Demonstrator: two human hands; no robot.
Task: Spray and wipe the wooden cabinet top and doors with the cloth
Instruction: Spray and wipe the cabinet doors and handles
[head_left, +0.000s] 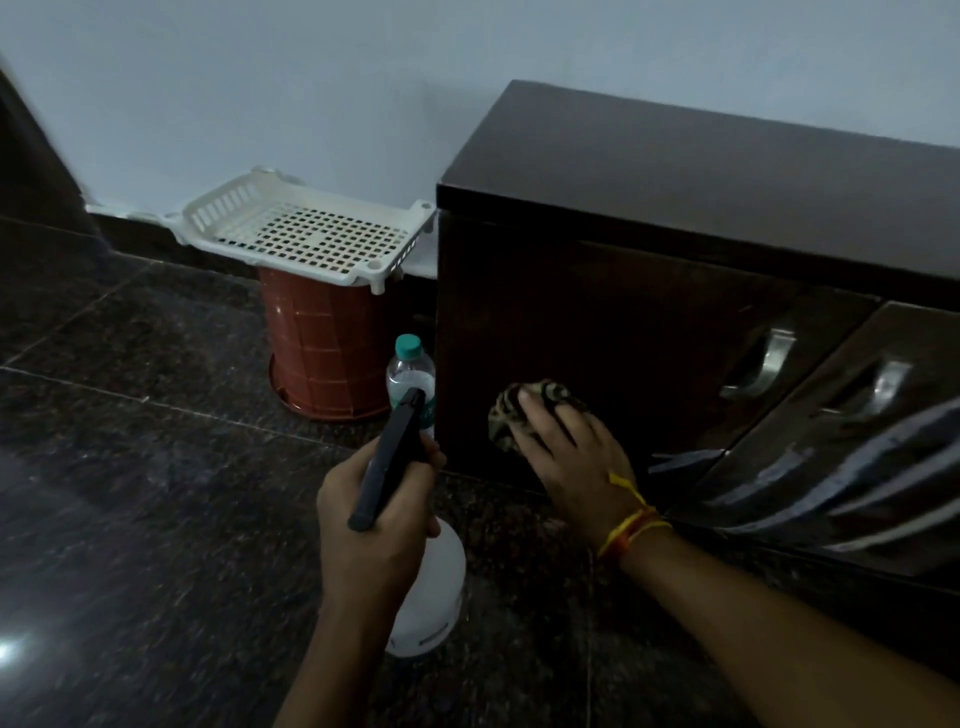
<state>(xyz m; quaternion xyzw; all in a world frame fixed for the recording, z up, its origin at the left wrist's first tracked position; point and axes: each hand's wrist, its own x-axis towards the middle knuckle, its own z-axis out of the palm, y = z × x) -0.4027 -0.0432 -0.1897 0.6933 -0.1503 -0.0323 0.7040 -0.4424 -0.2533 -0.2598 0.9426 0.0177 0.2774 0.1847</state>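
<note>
I press the cloth (524, 415) flat under my right hand (571, 457), low on the cabinet's left door (597, 332). My left hand (371, 525) keeps a closed grip on the spray bottle (415, 582). Best practice: wipe in overlapping strokes toward the handle (769, 364), keeping the nozzle aimed clear.

A reddish-brown ribbed plastic bucket (326, 345) stands upside down on the dark speckled stone floor (130, 467). A white perforated plastic tray (306, 228) rests on top of the bucket. Just right of the bucket stands a clear plastic water bottle with a teal cap (409, 371). A pale wall (260, 78) rises behind the bucket.
</note>
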